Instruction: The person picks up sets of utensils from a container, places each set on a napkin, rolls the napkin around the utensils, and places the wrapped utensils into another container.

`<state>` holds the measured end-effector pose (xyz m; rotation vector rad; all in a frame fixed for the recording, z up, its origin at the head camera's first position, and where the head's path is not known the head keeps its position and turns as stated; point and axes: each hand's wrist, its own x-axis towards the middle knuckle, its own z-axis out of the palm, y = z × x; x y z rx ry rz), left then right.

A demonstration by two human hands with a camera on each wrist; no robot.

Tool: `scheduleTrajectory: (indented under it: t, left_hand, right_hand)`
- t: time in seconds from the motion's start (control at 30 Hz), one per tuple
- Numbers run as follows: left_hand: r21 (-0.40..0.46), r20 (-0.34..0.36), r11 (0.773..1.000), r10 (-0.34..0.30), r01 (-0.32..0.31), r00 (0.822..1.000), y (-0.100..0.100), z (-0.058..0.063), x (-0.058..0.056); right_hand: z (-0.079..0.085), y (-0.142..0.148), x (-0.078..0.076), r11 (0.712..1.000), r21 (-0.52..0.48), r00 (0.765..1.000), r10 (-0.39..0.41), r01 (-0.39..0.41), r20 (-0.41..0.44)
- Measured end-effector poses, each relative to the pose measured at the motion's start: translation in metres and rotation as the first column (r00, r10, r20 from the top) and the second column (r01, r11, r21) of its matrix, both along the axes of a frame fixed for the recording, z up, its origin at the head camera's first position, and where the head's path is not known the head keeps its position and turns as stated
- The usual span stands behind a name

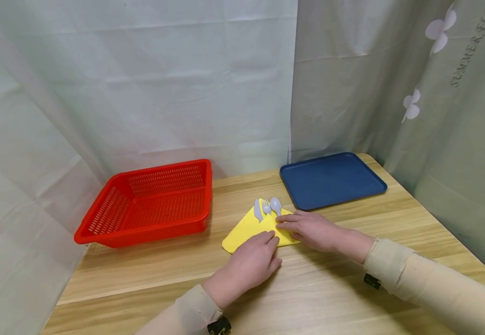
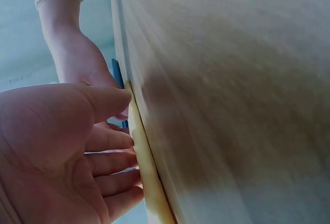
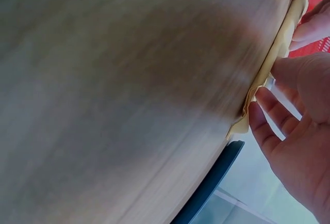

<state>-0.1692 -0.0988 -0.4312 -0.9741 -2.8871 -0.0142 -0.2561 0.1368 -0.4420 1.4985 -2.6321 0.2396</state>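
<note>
A folded yellow napkin (image 1: pixel 242 232) lies on the wooden table in the head view. Out of its far end stick a grey plastic knife (image 1: pixel 258 211), fork (image 1: pixel 266 207) and spoon (image 1: pixel 275 204), side by side, their lower parts hidden in the cloth. My left hand (image 1: pixel 252 261) rests its fingertips on the napkin's near side. Beside the spoon, my right hand (image 1: pixel 311 230) touches the right side of the napkin with its fingers stretched out. Both wrist views show the fingertips against the thin layered cloth (image 2: pixel 147 167), the fingers only slightly bent.
A red perforated basket (image 1: pixel 142 236) stands left of the napkin, near the back curtain. At the back right lies a flat blue tray (image 1: pixel 332 181). Curtains (image 1: pixel 175 83) enclose the table (image 1: pixel 150 279) at the back and sides.
</note>
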Motion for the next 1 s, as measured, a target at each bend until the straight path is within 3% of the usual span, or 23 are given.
scheduleTrajectory:
  t: [0.37, 0.63, 0.8, 1.0]
  left_hand:
    - [0.025, 0.027, 0.999, 0.021, -0.022, 0.999, 0.001, 0.003, 0.005]
    - [0.026, 0.024, 0.999, 0.042, -0.042, 0.999, 0.005, 0.002, 0.003]
    - [-0.014, -0.014, 0.999, 0.046, -0.046, 0.999, 0.009, 0.002, 0.002]
    - [-0.046, -0.096, 0.998, 0.025, -0.029, 0.995, 0.012, 0.000, 0.001]
  right_hand:
    - [0.001, 0.003, 0.004, 1.000, -0.006, 1.000, -0.025, 0.025, -0.012]
    - [-0.002, 0.009, 0.011, 0.999, 0.037, 0.986, -0.030, 0.037, -0.164]
    - [-0.003, 0.013, 0.016, 0.996, 0.080, 0.976, -0.020, 0.039, -0.218]
    - [-0.002, 0.018, 0.020, 0.995, 0.089, 0.983, -0.034, 0.050, -0.182]
